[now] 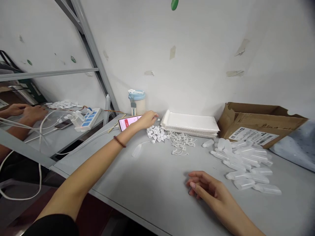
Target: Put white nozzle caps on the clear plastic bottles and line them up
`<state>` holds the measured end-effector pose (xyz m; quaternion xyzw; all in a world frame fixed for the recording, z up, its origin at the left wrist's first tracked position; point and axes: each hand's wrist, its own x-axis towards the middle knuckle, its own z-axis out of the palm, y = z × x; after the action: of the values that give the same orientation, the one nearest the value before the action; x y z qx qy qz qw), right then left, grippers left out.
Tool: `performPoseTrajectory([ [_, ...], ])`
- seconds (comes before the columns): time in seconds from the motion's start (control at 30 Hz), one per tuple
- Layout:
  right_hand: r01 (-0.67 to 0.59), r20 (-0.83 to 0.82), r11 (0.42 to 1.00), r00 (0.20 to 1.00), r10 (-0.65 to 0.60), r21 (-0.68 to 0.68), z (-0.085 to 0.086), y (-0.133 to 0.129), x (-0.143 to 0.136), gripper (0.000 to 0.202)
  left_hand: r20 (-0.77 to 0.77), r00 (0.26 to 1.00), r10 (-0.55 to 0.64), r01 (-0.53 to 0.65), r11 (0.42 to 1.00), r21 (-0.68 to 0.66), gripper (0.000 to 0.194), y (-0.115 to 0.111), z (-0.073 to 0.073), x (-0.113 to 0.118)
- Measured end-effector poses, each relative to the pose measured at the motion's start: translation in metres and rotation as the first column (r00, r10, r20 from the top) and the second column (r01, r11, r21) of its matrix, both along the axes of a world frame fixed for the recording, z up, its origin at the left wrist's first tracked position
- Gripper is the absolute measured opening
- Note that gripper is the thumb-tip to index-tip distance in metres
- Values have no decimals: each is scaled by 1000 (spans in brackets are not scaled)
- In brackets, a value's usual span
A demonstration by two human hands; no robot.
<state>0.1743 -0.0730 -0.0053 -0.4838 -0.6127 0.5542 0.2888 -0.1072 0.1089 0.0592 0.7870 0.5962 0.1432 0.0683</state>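
Note:
My left hand (147, 120) reaches to the back of the table, above a heap of small white caps (156, 133) and beside a lit phone (124, 123). Its fingers point right, slightly bent and apart, with nothing visible in them. My right hand (206, 190) hovers low over the near table, fingers loosely curled and thumb apart, holding nothing. To its right lies a pile of translucent plastic tubes (242, 159). Tangled white cords (180, 141) lie right of the caps. One clear tube with a cord (137, 150) rests on its own in front of the caps.
A stack of white padded envelopes (190, 123) and an open cardboard box (261, 123) stand against the wall. A blue-lidded cup (139, 101) is behind the phone. At left, beyond a metal frame, are a power strip (90, 119) and another person's hands (34, 113).

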Motion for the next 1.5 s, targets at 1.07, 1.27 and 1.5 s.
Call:
performPoseTrajectory([
  [1.07, -48, 529, 781, 761, -375, 623, 23, 52, 74, 19, 84, 942, -326, 328, 945, -3, 17, -99, -29, 78],
  [1.27, -215, 593, 632, 650, -476, 744, 14, 55, 75, 24, 96, 959, -265, 268, 963, -17, 13, -106, -45, 72],
  [1.5, -505, 723, 518, 469, -507, 690, -3, 61, 74, 34, 122, 955, -269, 273, 962, -17, 21, -106, -43, 74],
])
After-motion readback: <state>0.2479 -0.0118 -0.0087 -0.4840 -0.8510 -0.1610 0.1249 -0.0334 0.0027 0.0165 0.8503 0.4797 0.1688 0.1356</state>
